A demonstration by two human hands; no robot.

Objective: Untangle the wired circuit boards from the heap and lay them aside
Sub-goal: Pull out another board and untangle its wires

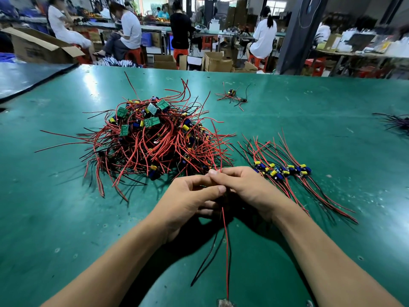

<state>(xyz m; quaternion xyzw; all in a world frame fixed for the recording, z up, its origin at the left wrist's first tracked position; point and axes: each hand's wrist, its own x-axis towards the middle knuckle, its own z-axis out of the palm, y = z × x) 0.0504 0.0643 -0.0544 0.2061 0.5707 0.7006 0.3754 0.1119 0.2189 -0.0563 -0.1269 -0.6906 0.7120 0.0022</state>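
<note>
The left hand (190,198) and right hand (250,187) meet just in front of the heap (152,138) on the tabletop (66,196). Each pinches the wires (226,251) of one board, and its red and black leads dangle below. The board itself is hidden between the fingers. These pieces look light, with limp, springy leads that snag easily, so gripping the board body seems safer than tugging a lead. Sorted ones lie in a row (285,171) to the right. Cardboard boxes (215,62) stand beyond the tabletop, contents unclear.
</note>
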